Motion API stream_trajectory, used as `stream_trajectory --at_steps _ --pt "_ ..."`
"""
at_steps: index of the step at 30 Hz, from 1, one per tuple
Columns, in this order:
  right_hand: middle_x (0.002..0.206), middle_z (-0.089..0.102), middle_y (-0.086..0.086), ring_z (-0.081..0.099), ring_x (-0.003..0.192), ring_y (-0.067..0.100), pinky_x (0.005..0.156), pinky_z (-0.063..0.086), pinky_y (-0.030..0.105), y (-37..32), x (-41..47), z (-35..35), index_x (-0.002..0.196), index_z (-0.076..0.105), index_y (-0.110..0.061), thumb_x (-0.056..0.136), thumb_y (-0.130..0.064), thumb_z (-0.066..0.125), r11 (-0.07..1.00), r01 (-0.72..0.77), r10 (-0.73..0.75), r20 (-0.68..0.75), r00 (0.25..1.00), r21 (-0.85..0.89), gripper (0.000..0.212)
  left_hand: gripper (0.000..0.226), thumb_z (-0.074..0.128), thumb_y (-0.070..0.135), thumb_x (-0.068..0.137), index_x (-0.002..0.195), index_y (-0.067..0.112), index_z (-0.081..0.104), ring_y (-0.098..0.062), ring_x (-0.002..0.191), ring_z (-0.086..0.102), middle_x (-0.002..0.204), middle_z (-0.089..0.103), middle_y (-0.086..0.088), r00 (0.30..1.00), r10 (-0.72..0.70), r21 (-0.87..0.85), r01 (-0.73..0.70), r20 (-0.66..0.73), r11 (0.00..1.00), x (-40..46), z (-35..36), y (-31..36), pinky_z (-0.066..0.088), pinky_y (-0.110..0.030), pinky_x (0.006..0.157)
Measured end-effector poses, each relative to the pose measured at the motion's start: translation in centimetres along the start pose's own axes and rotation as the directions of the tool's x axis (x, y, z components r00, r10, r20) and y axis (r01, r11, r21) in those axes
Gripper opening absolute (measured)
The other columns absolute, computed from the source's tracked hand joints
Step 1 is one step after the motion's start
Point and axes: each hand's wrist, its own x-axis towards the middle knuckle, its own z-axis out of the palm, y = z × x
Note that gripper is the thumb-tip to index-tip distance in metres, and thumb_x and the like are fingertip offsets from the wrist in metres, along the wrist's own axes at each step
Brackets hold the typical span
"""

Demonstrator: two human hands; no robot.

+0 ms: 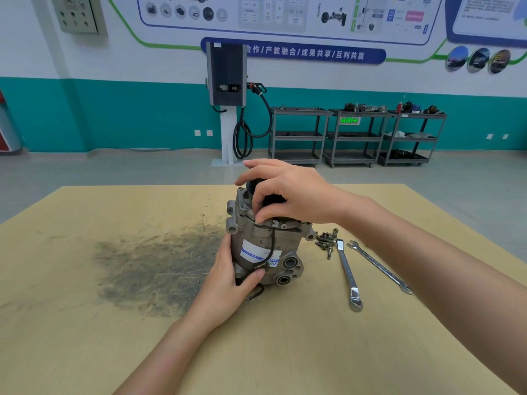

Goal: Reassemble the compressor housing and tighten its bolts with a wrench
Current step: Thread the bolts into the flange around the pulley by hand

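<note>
Two hands on the compressor [265, 246]: left hand [228, 283] grips its side; right hand [288, 192] pinches its top.

Grey metal compressor [266, 246] stands upright mid-table, black pulley end on top, white-blue label and two round ports facing camera. Loose bolts [326, 241] heaped just right of it; two wrenches [349, 276] lie beside them, apart.

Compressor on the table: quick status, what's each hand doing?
Left hand grips compressor base. Right hand pinches at its top edge. Bolts and two wrenches lie untouched alongside.
</note>
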Motion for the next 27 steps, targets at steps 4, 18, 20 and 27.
stream_trajectory --at_steps 4,18,20,27 --pt "0.144 0.049 -0.008 0.026 0.145 0.009 0.106 0.038 0.05 0.2 -0.2 -0.5 0.098 0.071 -0.024 0.085 -0.028 0.073 0.997 0.036 -0.038 0.016 0.999 0.074 0.014 0.095 0.072 0.036 0.089 0.159 0.024 0.008 -0.007 0.143 0.037 0.159 0.033 0.008 1.0 0.002 -0.002 -0.002 -0.001 1.0 0.0 0.0 0.0 0.033 -0.038 0.119" --pt "0.134 0.059 -0.012 0.047 0.132 0.007 0.111 0.035 0.033 4.6 -8.4 1.1 0.07 0.045 -0.025 0.086 -0.017 0.052 0.742 -0.084 0.461 -0.415 0.784 0.665 0.019 0.095 0.072 0.039 0.089 0.159 0.03 0.008 -0.002 0.142 0.036 0.158 0.034 0.016 1.0 0.011 -0.007 -0.011 -0.002 1.0 0.1 0.1 -0.5 0.031 -0.036 0.12" --pt "0.133 0.06 -0.015 0.048 0.13 0.005 0.112 0.033 0.04 6.0 -10.1 2.3 0.068 0.048 -0.029 0.089 -0.012 0.052 0.687 -0.146 0.571 -0.405 0.714 0.712 0.027 0.096 0.072 0.04 0.089 0.159 0.03 0.007 -0.002 0.142 0.036 0.158 0.034 0.016 1.0 0.011 -0.01 -0.011 -0.002 1.0 0.1 0.1 -0.5 0.031 -0.035 0.12" --pt "0.128 0.059 -0.013 0.054 0.114 -0.01 0.1 0.044 0.019 8.5 -14.1 6.8 0.085 0.061 -0.014 0.095 -0.006 0.057 0.478 -0.376 0.812 -0.236 0.533 0.794 0.013 0.095 0.071 0.04 0.089 0.158 0.031 0.007 0.002 0.142 0.033 0.157 0.031 0.019 1.0 0.016 -0.006 -0.016 -0.014 1.0 0.2 0.3 -0.8 0.028 -0.025 0.117"
